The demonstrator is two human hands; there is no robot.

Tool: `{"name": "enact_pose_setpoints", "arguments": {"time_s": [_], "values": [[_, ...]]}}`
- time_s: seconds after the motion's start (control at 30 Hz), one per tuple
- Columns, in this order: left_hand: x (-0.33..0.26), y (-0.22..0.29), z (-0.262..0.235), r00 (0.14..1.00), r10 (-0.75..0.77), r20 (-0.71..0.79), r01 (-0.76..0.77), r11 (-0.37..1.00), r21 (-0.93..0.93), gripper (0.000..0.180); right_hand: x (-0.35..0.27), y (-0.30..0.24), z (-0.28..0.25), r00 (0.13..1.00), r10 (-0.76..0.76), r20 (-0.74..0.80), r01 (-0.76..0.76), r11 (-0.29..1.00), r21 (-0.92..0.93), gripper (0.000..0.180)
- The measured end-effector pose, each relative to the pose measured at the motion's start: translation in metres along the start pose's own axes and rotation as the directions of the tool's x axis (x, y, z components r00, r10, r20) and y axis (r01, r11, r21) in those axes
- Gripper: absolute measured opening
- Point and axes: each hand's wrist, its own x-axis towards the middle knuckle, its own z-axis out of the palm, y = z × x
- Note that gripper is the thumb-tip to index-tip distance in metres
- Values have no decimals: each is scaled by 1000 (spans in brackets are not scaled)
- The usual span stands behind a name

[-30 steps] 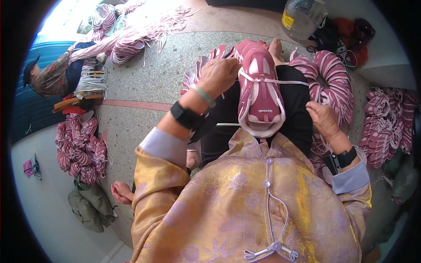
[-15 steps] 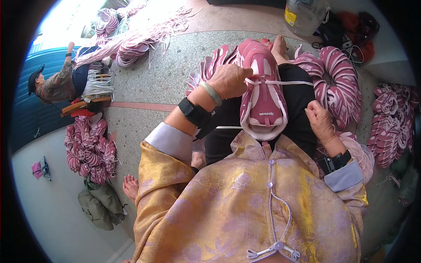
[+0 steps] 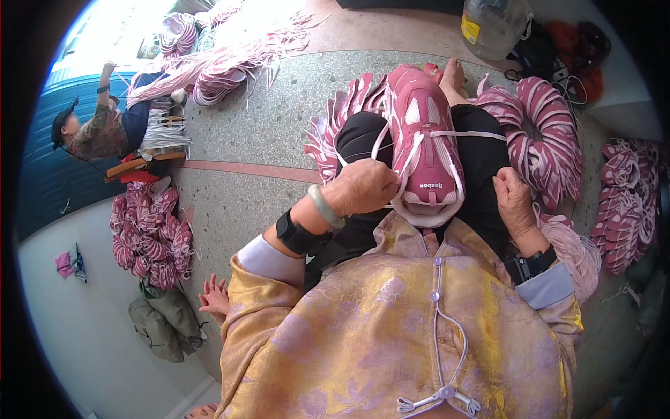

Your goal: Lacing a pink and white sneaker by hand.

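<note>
Pink shoe upper [image 3: 422,146] with white laces [image 3: 466,134]; pink-and-white striped stacks [image 3: 548,136]; speckled grey floor [image 3: 265,133]; golden floral jacket [image 3: 391,328].

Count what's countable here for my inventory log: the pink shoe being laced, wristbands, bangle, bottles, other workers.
Pink shoe: 1
Black wristbands: 2
Pale green bangle: 1
Clear plastic bottle: 1
Other worker: 1
Total: 6

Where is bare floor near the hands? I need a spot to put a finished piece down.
The speckled floor is bare between the pink shoe on the lap and the seated co-worker, and on down to the pile of pink pieces beside the left hand. Around the right hand it is crowded: curved stacks of pink pieces press close.
</note>
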Motion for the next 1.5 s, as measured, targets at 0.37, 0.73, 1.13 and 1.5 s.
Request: {"name": "enact_pose_setpoints", "arguments": {"time_s": [0.37, 0.73, 1.13, 1.5], "values": [[29, -12, -11, 916, -225, -333, 343, 869, 356, 23, 1, 1, 5, 994, -57, -92, 58, 998, 12, 5], [71, -23, -20, 914, -6, -407, 248, 800, 546, 16, 0, 4, 8, 992, -24, -121, 27, 999, 22, 4], [193, 16, -25, 974, -23, -227, 147, 823, 548, 20, 0, 2, 16, 986, -24, -167, 36, 997, 69, 4], [199, -3, -51, 966, 235, 108, -218, 513, 830, 29, -1, 8, 15, 980, 9, -199, 18, 991, 132, 4]]}}
